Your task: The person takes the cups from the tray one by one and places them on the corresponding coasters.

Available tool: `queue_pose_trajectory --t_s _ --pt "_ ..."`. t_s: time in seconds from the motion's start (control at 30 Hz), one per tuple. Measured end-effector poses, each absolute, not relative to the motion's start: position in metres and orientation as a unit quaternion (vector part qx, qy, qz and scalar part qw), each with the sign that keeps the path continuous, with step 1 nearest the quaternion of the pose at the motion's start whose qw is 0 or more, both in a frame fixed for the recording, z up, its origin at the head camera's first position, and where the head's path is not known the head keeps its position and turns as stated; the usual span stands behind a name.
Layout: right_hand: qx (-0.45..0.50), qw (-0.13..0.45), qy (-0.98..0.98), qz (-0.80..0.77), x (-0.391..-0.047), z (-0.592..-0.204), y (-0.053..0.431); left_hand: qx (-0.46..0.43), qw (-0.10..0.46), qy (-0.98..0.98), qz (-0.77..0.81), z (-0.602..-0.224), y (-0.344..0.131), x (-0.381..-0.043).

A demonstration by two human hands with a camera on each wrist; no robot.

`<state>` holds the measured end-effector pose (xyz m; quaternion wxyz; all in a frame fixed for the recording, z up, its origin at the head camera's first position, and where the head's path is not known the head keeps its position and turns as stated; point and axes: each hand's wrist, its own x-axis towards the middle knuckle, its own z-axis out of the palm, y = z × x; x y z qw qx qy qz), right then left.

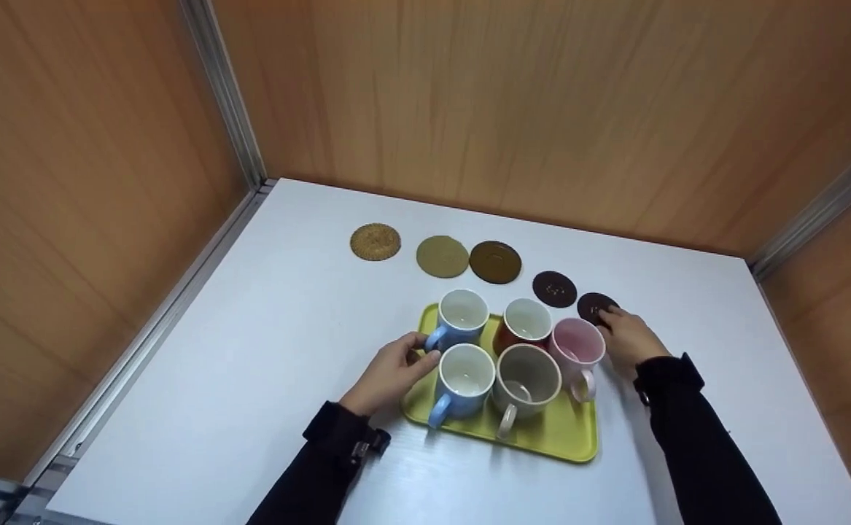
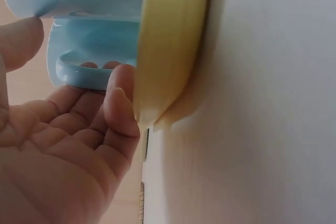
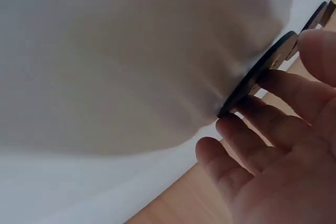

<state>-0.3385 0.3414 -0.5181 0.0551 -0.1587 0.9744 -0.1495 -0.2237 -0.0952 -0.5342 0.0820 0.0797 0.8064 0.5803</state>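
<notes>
Five mugs stand on a yellow tray (image 1: 572, 437). At its left edge, my left hand (image 1: 394, 370) has fingers behind and round the handle of the far light-blue mug (image 1: 463, 310); two fingertips show through the handle loop (image 2: 84, 74) in the left wrist view. The left thumb (image 2: 23, 40) lies close to the near light-blue mug (image 1: 466, 372). Beyond the tray's right side, my right hand (image 1: 631, 340) rests fairly straight fingertips on a dark round coaster (image 1: 591, 306). This coaster (image 3: 262, 69) lies under those fingertips in the right wrist view.
Also on the tray are a red mug (image 1: 528, 321), a pink mug (image 1: 577, 343) and a large grey mug (image 1: 527, 375). Along the back lie a woven coaster (image 1: 375, 242), an olive coaster (image 1: 443, 257), a brown coaster (image 1: 496, 262) and another dark coaster (image 1: 555, 289). Wooden panels (image 1: 505, 109) enclose the white table (image 1: 250, 350).
</notes>
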Motion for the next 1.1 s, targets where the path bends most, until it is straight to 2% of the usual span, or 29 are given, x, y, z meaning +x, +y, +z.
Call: queue_pose_trajectory --t_s 0.13,0.3,0.47,0.6,0.73,0.9,1.1 --pt "-0.145 0.034 0.973 -0.179 -0.333 -0.515 0.35 0.096 0.097 0.799 0.585 -0.533 -0.084 -0.228" --pt "-0.046 0.0 0.952 -0.304 -0.286 -0.506 0.344 0.09 0.097 0.813 0.567 -0.529 -0.084 -0.229" --pt "0.087 0.027 0.874 -0.478 -0.232 -0.501 0.331 0.067 0.109 0.813 0.569 -0.523 -0.086 -0.227" --pt "0.143 0.039 0.792 -0.592 -0.206 -0.504 0.326 0.04 0.107 0.795 0.596 -0.52 -0.083 -0.225" --pt "0.154 0.051 0.733 -0.661 -0.198 -0.516 0.316 0.011 0.07 0.792 0.607 -0.519 -0.086 -0.218" --pt "0.162 0.085 0.731 -0.657 -0.195 -0.528 0.309 -0.012 0.04 0.767 0.64 -0.508 -0.094 -0.209" --pt "0.15 0.076 0.74 -0.651 -0.198 -0.529 0.307 -0.06 -0.036 0.727 0.683 -0.484 -0.123 -0.222"
